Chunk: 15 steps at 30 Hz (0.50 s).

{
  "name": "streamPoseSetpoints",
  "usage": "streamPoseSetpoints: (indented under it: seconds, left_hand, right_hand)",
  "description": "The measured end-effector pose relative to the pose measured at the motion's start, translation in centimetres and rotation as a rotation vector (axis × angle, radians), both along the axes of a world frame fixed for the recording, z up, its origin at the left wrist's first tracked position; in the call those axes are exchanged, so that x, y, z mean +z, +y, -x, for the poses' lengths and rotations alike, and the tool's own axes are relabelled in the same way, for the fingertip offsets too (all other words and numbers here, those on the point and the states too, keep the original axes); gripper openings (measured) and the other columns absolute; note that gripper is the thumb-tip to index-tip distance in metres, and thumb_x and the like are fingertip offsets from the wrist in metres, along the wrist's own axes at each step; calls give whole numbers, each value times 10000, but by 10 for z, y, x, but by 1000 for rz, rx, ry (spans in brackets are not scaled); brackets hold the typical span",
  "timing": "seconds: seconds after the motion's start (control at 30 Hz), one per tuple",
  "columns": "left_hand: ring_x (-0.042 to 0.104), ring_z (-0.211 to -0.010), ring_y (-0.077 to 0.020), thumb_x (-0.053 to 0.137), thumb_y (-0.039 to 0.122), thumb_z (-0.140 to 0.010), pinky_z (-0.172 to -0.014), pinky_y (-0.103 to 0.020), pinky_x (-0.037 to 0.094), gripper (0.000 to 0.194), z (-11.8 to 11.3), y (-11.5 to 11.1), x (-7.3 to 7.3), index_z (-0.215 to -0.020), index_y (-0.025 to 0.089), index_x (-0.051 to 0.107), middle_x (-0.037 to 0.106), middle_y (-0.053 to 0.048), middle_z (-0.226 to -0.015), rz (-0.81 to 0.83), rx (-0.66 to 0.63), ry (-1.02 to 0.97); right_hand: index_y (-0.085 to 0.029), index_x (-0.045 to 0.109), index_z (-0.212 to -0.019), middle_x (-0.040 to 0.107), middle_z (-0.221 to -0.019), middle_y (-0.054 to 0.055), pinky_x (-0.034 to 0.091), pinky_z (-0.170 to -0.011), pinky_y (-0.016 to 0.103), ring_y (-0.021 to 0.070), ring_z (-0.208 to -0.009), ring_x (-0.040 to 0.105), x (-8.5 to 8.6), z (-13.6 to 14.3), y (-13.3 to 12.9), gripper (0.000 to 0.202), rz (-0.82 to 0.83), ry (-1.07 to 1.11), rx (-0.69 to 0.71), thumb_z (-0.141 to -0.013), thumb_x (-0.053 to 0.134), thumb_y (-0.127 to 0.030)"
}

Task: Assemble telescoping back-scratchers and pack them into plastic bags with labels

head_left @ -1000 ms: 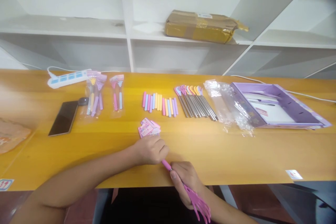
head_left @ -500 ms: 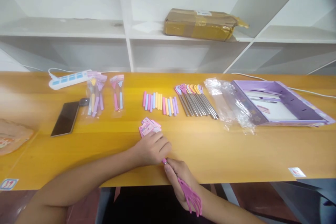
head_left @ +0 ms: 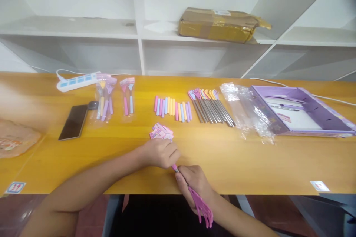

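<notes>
My right hand (head_left: 194,183) is closed round the metal rod of a pink back scratcher (head_left: 202,207), whose claw head points down toward my wrist. My left hand (head_left: 161,152) is wrapped over a pink handle sleeve (head_left: 174,167) at the rod's other end; most of the sleeve is hidden in the fist. Just beyond the left hand lies a small pile of pink printed cards (head_left: 161,131). Further back, a row of pastel handle sleeves (head_left: 172,108) lies beside several back scratchers with bare metal rods (head_left: 213,109).
Bagged back scratchers (head_left: 105,100) and a bagged pair (head_left: 128,98) lie left, near a power strip (head_left: 78,82) and a phone (head_left: 73,122). Clear plastic bags (head_left: 244,111) touch a purple box (head_left: 278,124). A taped carton (head_left: 219,26) sits on the shelf.
A bit more of the pink sleeve and metal rod shows between my hands, which are slightly further apart. The whole view has shifted a little.
</notes>
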<state>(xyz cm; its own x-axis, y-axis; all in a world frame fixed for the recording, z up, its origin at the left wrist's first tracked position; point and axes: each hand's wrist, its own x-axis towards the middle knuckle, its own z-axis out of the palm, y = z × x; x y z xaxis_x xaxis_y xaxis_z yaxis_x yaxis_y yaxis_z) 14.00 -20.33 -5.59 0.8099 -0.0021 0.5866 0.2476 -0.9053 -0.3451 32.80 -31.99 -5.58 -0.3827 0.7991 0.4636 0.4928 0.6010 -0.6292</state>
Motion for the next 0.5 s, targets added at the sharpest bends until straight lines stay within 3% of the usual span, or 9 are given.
streamPoseSetpoints:
  seconds: [0.17,0.3,0.37,0.43,0.5]
  left_hand:
    - [493,-583,-167,539,362,-1096,-526,-334,354,368,6,9,5,-759,215,543,538,-11,-691,18,-21,25]
    - [520,-618,-148,561,231,-1084,-564,-305,360,257,33,41,11,-828,217,565,573,10,-703,171,6,24]
    - [515,-625,-144,528,130,-1043,-582,-294,357,262,52,63,14,-798,223,525,565,18,-689,420,159,-43]
    - [514,-634,-145,500,66,-970,-610,-286,377,231,67,85,15,-803,226,498,556,24,-694,686,415,-193]
    - [548,-678,-142,503,59,-939,-642,-273,423,171,73,101,13,-906,227,510,612,12,-798,815,573,-348]
  right_hand:
    - [-241,297,-790,303,-615,-71,153,-504,285,81,-489,210,-1,-4,-9,344,-44,-29,-33,-1059,455,-95]
    - [-250,300,-822,343,-630,-51,213,-517,316,115,-473,311,11,-23,-30,288,-14,38,8,-1012,433,-78]
    - [-251,322,-854,385,-648,-35,272,-531,334,145,-486,398,23,-39,-40,240,7,80,76,-975,431,-75]
    - [-251,330,-865,389,-648,-22,291,-531,354,167,-497,425,35,-57,-43,212,25,105,140,-981,438,-109]
    - [-246,367,-848,394,-651,-12,296,-518,351,169,-515,433,44,-75,-38,220,84,119,164,-1037,443,-161]
